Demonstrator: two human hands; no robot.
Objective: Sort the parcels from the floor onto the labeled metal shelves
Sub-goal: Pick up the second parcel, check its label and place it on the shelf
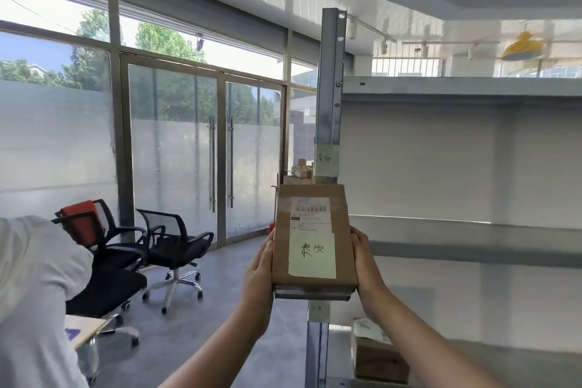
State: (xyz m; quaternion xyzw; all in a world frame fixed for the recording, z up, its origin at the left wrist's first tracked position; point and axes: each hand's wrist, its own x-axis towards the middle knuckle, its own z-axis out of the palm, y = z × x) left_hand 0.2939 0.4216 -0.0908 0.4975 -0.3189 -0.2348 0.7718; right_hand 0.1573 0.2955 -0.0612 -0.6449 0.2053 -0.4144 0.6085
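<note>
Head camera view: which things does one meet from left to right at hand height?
White sleeve → black mesh office chairs → left hand → brown cardboard parcel with handwritten label → right hand → grey metal shelf.

One view only, worn on the person's head, facing forward and slightly down along both forearms. It sits close to the parcel (313, 238), the shelf post (329, 98) rising just beyond the fingertips (357, 238). Past them, wide-angle, it takes in the glass doors (204, 157) and office chairs (176, 239)
</note>
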